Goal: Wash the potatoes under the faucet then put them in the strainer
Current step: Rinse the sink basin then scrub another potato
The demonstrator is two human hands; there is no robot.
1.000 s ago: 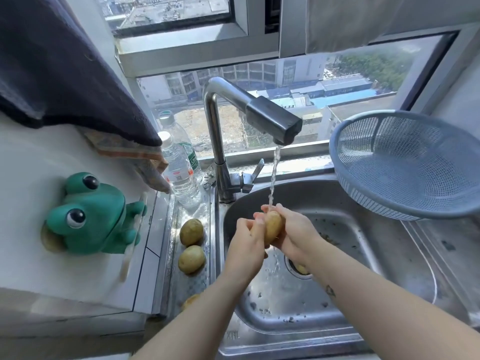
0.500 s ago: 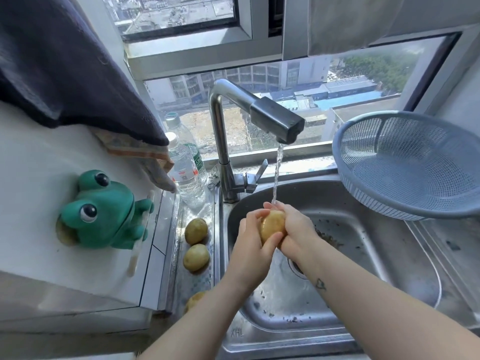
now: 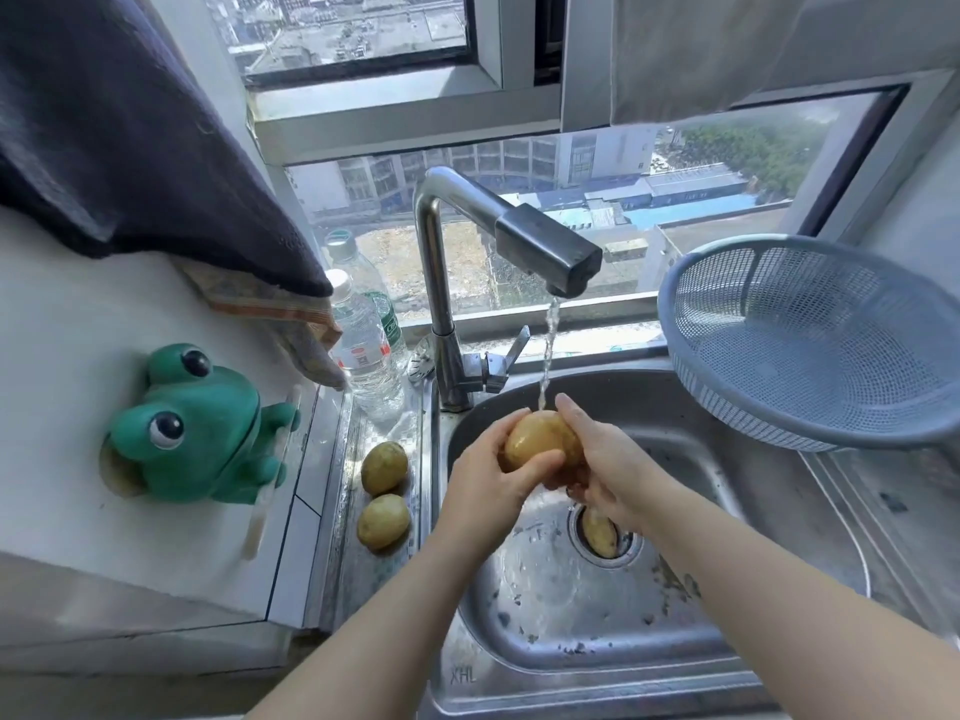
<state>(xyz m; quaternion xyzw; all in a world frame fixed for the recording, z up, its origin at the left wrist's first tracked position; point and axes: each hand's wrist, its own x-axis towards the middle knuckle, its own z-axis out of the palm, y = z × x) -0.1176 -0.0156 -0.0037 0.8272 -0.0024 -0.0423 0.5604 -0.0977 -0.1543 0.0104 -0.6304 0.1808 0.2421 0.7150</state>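
Below the faucet (image 3: 519, 236), your left hand (image 3: 485, 493) and right hand (image 3: 610, 467) cover the underside of the potato (image 3: 540, 436). Further down, a second potato (image 3: 598, 535) in the drain (image 3: 631, 552) sits partly behind your right hand. Right of the faucet, the strainer (image 3: 810, 345) runs off the edge.

A wet yellow potato (image 3: 540, 439), held in left hand (image 3: 488, 491) and right hand (image 3: 608, 470), sits under the running faucet (image 3: 519, 241). Two potatoes (image 3: 384, 466) (image 3: 383, 522) lie at its 8 o'clock, another potato (image 3: 600, 532) at 5, the tilted blue strainer (image 3: 810, 340) at 2.

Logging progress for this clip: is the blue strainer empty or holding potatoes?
Empty, as far as shown: only bare mesh inside the strainer. The left hand and right hand hold one potato under the faucet.
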